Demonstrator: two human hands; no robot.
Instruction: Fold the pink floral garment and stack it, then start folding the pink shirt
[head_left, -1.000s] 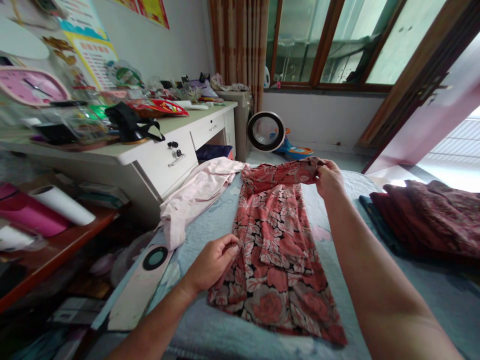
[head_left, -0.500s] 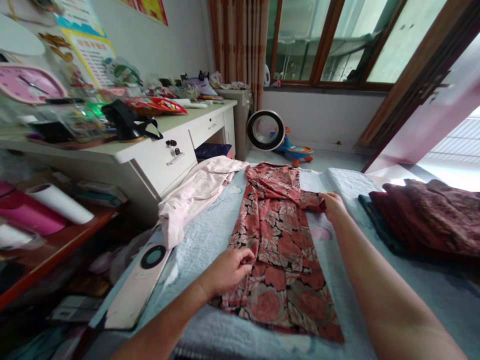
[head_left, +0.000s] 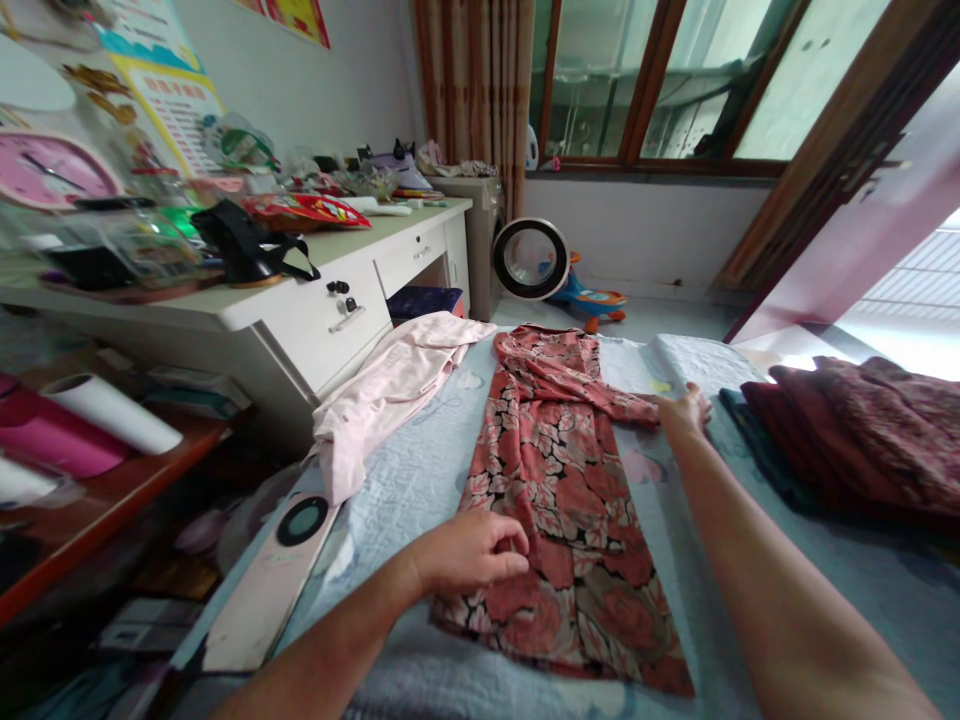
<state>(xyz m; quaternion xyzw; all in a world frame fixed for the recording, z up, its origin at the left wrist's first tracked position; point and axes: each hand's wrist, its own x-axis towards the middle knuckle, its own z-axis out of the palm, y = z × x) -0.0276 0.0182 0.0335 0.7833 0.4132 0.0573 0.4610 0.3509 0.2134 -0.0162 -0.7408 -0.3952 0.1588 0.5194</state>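
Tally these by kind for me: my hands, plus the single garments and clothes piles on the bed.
Hands: 2 (left hand, right hand)
Single garments: 2 (floral garment, pink garment)
Clothes piles: 1
Total: 5

On the bed [head_left: 401,470] before me lies the dress [head_left: 574,490], the pile [head_left: 862,430] to its right, my right hand [head_left: 686,408] between them. Left lies the shirt [head_left: 397,375], then the desk [head_left: 367,312]; beyond the bed, the toy [head_left: 586,297].

Blue-covered bed [head_left: 409,470] | red floral garment [head_left: 577,480], centre | pale pink garment [head_left: 401,365], left | folded clothes stack [head_left: 832,430], right
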